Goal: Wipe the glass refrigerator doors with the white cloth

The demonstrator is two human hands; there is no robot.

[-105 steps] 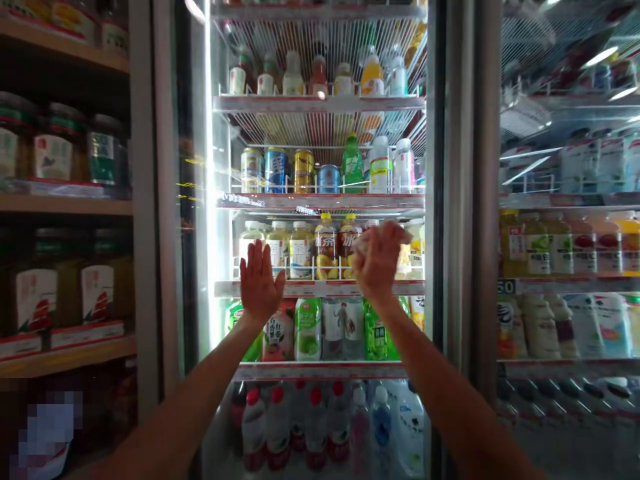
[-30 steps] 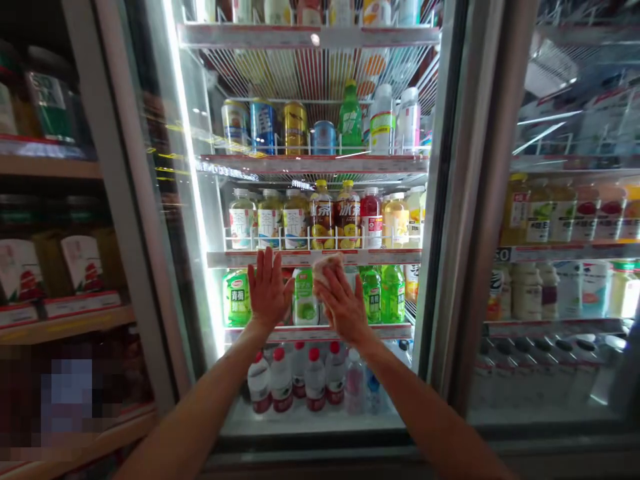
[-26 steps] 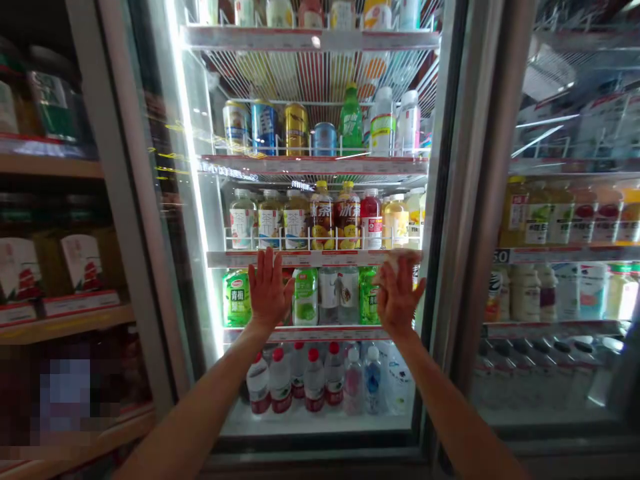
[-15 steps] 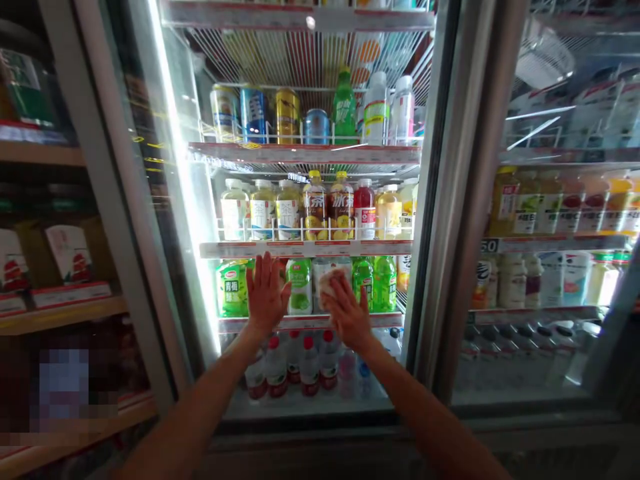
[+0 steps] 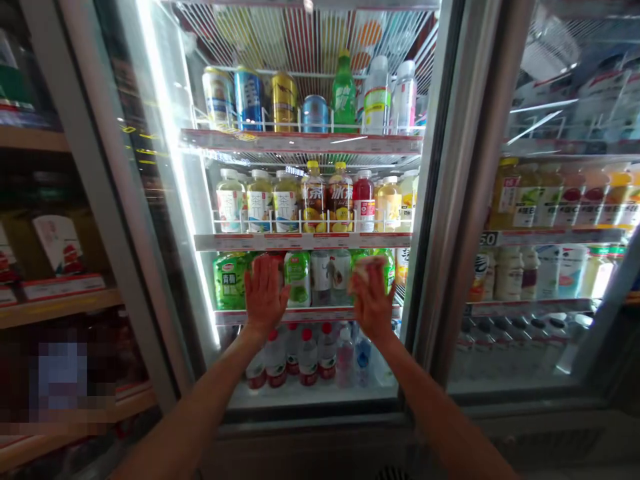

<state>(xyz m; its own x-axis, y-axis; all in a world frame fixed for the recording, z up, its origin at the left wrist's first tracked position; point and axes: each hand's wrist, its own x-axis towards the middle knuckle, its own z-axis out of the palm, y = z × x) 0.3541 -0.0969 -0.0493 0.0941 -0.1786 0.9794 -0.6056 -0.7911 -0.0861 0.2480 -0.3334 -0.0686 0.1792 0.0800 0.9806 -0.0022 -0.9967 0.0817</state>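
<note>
My left hand (image 5: pixel 265 293) lies flat, fingers up and slightly spread, on the glass door (image 5: pixel 320 417) of a lit drinks cooler. Against the same glass, my right hand (image 5: pixel 374 310) presses a pale, crumpled cloth (image 5: pixel 367 268), partly covered by the fingers. Behind the pane, near my left hand, stand a green bottle (image 5: pixel 229 281) and a green-and-white bottle (image 5: pixel 298 279). Other green bottles behind the cloth are partly hidden.
Bottles of iced tea (image 5: pixel 314 200) line the shelf above, with cans (image 5: pixel 249 100) higher up. Red-capped bottles (image 5: pixel 309 360) stand at the bottom. A metal door frame (image 5: pixel 467 200) separates another cooler at right; wooden shelves (image 5: pixel 60 307) are at left.
My right hand has moved to the right across the glass with the cloth, uncovering the pale bottles in the middle. My left hand stays in nearly the same place. The view has shifted slightly.
</note>
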